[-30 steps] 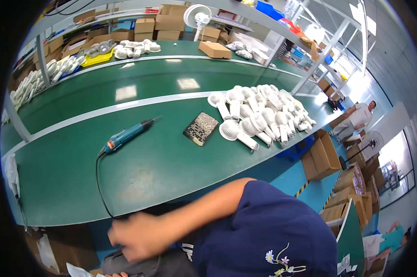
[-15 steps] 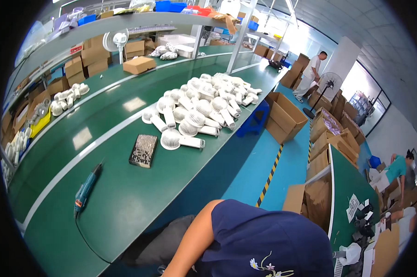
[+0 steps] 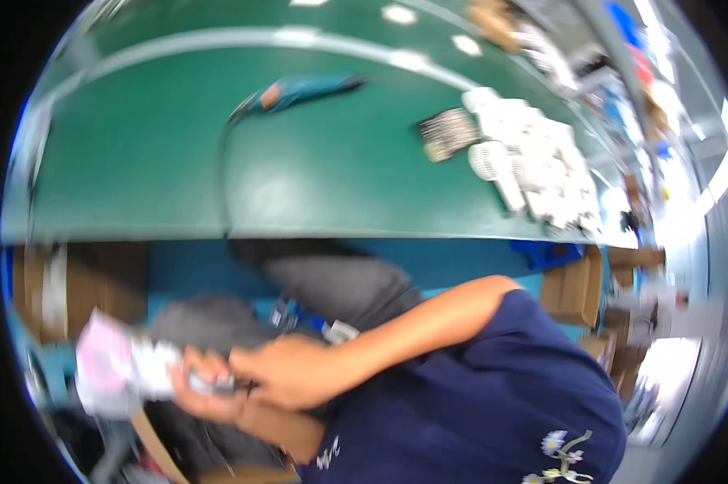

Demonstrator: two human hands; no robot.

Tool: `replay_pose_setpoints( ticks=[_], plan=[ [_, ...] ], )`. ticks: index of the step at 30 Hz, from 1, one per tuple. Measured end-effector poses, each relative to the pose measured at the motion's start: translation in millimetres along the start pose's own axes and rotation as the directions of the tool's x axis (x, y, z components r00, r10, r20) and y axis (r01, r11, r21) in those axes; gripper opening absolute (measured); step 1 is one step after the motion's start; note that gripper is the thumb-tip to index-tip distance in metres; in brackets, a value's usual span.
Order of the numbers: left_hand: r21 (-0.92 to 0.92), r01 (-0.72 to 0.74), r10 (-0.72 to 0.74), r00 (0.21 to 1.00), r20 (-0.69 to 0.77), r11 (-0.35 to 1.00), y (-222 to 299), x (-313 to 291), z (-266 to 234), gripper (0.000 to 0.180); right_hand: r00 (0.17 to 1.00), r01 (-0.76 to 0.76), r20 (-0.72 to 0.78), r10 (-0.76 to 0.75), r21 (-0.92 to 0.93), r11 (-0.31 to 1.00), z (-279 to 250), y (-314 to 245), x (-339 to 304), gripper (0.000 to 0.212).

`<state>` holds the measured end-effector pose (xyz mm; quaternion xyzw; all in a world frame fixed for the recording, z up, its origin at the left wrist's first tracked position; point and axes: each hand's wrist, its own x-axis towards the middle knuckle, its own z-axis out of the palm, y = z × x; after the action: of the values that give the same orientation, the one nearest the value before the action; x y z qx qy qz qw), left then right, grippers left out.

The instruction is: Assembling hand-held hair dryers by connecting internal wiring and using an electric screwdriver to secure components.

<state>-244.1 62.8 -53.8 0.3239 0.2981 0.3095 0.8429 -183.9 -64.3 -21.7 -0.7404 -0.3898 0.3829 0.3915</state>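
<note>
My left hand is closed round the white handle-like part of a pink-and-white thing, smeared by motion; its exact kind does not show. My right hand is closed too, its fingers against the end of that part beside the left hand; a small dark bit shows between them, too blurred to name. On the green table beyond lies a teal electric screwdriver, its cord running to the near edge. Farther right sits a small dark tray of screws, beside a pile of white handheld fans.
The green table stretches across in front of my knees. Cardboard boxes stand under it at the left and at the right. A blue stool is below the fan pile. Another open box lies low beside my legs.
My view has swung down and to the left. Both hands are now in sight, holding the pink-and-white thing over my lap; earlier only my right arm showed. The screwdriver, tray and fans still lie on the table.
</note>
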Motion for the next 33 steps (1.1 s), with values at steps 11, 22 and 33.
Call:
replay_pose_setpoints(
  ticks=[11, 22, 33],
  plan=[
    [-0.153, -0.213, 0.229, 0.969, 0.092, 0.965, -5, -12, -8, 0.023, 0.980, 0.147, -0.107, -0.167, -0.171, 0.974, -42, -3, -20, 0.030],
    [-0.515, -0.111, 0.293, 0.912, 0.288, 0.850, -5, -9, -40, 0.027, 0.795, -0.455, -0.606, 0.039, -0.551, 0.699, -235, 125, -25, 0.043],
    [-0.558, -0.254, 0.448, 0.860, 0.244, 0.790, -18, -19, -46, 0.023, 0.929, 0.288, -0.227, -0.294, -0.058, 0.956, -58, 31, -15, 0.052]
  ],
)
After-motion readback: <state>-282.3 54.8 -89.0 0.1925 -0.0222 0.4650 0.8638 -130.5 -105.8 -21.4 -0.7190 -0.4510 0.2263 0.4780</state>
